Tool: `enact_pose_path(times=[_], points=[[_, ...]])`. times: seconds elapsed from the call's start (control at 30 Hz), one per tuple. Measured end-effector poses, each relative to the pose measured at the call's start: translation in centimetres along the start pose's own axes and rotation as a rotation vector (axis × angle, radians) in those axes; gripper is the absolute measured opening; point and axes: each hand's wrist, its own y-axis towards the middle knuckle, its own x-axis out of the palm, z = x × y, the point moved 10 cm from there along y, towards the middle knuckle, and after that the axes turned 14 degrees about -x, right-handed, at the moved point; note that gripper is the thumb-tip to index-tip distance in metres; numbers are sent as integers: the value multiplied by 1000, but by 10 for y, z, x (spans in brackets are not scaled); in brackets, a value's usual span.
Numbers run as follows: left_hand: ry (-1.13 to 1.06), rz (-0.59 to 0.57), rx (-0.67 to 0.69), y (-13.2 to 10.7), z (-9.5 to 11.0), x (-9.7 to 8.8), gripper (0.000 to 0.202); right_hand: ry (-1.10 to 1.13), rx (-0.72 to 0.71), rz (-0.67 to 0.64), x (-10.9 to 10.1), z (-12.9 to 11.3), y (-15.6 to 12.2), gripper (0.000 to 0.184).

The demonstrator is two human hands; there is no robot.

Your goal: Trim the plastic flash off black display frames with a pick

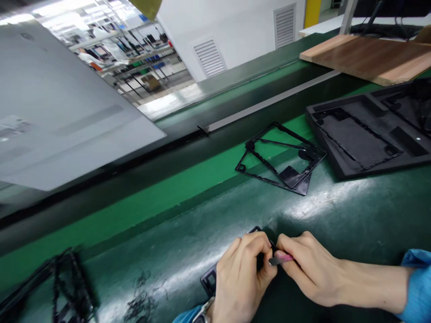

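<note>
My left hand [240,276] is closed around a black plastic frame [210,279] low over the green table. Parts of the frame show past the fingers, at the lower left and at the top; the rest is covered by the hand. Between the fingers of my right hand [311,264] is a small pink-handled tool [282,259] with a flat greyish tip. That tip points left, right by my left fingertips at the frame's edge. Whether it touches the frame I cannot tell. Thin black plastic shavings [143,296] lie to the left of my left hand.
Overlapping black frames [290,174] lie ahead of my hands. A dark foam tray [343,170] at the right holds more frames. Other black frames [72,287] are piled at the lower left. Farther back are a wooden board [367,58] and a large grey panel [67,103].
</note>
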Motion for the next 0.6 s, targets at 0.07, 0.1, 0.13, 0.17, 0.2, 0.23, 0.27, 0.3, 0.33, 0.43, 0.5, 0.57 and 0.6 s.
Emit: enact_pose_path(times=[0.07, 0.1, 0.13, 0.17, 0.2, 0.23, 0.27, 0.3, 0.33, 0.43, 0.5, 0.57, 0.6], points=[[-33, 8, -27, -2, -2, 0, 16, -10, -6, 10, 0, 0, 0, 21], [-58, 2, -46, -3, -4, 1, 16, -13, -9, 15, -1, 0, -1, 21], [-90, -10, -67, -4, -6, 2, 15, -14, -13, 20, -1, 0, -1, 21], [-130, -28, -93, -5, -8, 4, 15, -12, -16, 24, -1, 0, -2, 21], [-174, -45, -126, -6, -11, 5, 15, -6, -21, 27, -1, -1, -2, 21], [-218, -61, -159, -7, -15, 7, 14, 0, -27, 31, -1, -2, -2, 22], [-252, -71, -188, -8, -17, 8, 13, 4, -33, 41, -2, -2, -2, 22], [-274, -72, -211, -9, -20, 9, 12, 6, -37, 52, -3, -3, -2, 23], [-280, -65, -225, -9, -21, 9, 11, 6, -39, 67, -5, -3, -1, 24], [-210, -23, -204, -5, -20, 3, 9, 5, -34, 102, -10, -3, -1, 26], [-122, 14, -151, -2, -16, -3, 8, 5, -31, 109, -12, -2, 0, 26], [-30, 47, -83, 0, -10, -9, 14, 7, -39, 109, -12, -3, 0, 26], [13, 62, -53, 0, -8, -12, 19, 9, -47, 111, -12, -3, 0, 26]])
